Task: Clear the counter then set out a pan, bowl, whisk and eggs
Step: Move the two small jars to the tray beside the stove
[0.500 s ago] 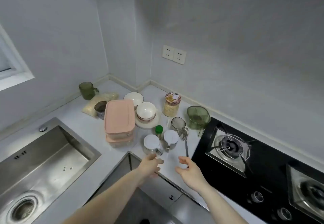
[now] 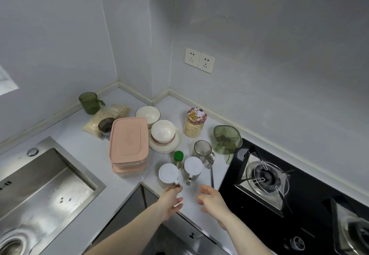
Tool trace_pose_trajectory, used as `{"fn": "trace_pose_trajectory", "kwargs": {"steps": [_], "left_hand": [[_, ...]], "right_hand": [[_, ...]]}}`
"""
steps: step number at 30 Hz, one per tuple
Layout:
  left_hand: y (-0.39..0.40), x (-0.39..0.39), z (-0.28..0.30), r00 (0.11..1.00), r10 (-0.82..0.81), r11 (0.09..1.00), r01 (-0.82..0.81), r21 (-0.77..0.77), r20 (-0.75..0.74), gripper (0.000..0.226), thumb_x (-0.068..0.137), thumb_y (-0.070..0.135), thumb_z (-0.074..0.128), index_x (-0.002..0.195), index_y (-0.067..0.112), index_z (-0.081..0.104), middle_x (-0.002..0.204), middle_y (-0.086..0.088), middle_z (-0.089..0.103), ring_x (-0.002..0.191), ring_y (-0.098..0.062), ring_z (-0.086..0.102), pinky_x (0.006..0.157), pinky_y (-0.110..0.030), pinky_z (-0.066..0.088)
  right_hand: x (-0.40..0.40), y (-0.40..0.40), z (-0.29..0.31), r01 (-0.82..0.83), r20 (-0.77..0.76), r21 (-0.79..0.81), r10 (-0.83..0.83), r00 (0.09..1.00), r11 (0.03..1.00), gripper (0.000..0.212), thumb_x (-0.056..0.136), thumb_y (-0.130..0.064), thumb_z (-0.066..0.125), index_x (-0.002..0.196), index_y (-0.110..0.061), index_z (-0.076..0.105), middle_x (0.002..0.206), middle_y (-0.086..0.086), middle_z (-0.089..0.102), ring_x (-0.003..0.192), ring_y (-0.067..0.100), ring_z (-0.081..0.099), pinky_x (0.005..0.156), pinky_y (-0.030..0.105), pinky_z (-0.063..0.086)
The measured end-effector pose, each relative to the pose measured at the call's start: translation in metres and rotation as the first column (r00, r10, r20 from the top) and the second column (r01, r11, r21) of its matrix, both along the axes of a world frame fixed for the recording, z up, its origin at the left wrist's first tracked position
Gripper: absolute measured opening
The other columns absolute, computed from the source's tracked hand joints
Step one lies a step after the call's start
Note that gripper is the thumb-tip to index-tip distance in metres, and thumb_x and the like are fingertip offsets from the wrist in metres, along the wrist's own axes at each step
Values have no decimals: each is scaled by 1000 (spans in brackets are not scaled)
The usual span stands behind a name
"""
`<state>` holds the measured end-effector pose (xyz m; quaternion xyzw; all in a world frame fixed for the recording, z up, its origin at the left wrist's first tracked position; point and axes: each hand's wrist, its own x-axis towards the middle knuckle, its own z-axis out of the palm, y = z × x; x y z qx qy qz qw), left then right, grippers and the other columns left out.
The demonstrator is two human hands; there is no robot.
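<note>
The left hand reaches over the counter edge with loose, slightly curled fingers holding nothing, its fingertips just at the handle of a white-lidded jar, while the right hand hovers beside it, open and empty, near a thin utensil lying by the stove. Behind them stand a second white-lidded jar, a green-capped bottle, a clear measuring cup and stacked pink-lidded containers. Farther back, a bowl sits on a plate with another bowl behind, and a grain jar bears a cartoon-dog lid whose writing is unreadable.
</note>
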<state>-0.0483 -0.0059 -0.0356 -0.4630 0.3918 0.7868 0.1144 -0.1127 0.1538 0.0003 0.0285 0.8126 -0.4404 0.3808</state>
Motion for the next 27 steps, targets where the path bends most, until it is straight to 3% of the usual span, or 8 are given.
{"fn": "trace_pose_trajectory", "kwargs": {"steps": [4,8,11,19,24,27], "left_hand": [[-19,9,-23,998,6,988,3,-156,57,7,95,20,67,99,16,63,89,-3,61,75,-18,58,61,-29,50],[-43,25,-41,996,55,977,-40,-208,69,13,96,14,64,84,13,58,65,-7,55,53,-17,49,52,-24,39],[-53,31,-51,995,61,966,-38,-256,82,18,96,14,63,80,13,56,69,-10,52,50,-17,45,50,-23,36],[-59,26,-54,985,-120,890,160,-426,120,18,96,17,62,81,9,68,59,-5,51,49,-18,44,51,-24,36],[-66,30,-52,966,-235,820,257,-511,108,21,85,33,67,73,18,73,58,1,56,58,-20,52,62,-31,43],[-67,33,-44,964,-258,821,252,-513,61,23,95,22,62,82,8,73,66,-4,56,53,-17,50,53,-26,42]], "right_hand": [[-14,-16,-9,28,47,-17,-27,999,999,49,99,-15,51,147,-21,46,137,-2,54,105,19,65,76,26,58],[-19,-39,-15,77,147,-52,-68,987,996,32,101,-14,50,130,-27,53,111,-5,64,98,19,65,85,36,58],[-21,-51,-22,125,206,-56,-111,972,991,29,100,-17,53,129,-25,53,108,1,69,99,20,68,73,31,58],[-19,-61,-22,248,284,-100,-211,935,964,20,101,-23,60,121,-21,58,113,6,68,98,20,68,73,30,58],[-8,-41,-26,197,80,-66,-192,978,978,14,102,-27,57,111,-19,64,100,1,65,85,16,60,70,26,53],[2,-24,-22,231,47,-93,-227,973,969,15,104,-24,54,100,-16,66,95,2,70,76,13,59,64,25,51]]}}
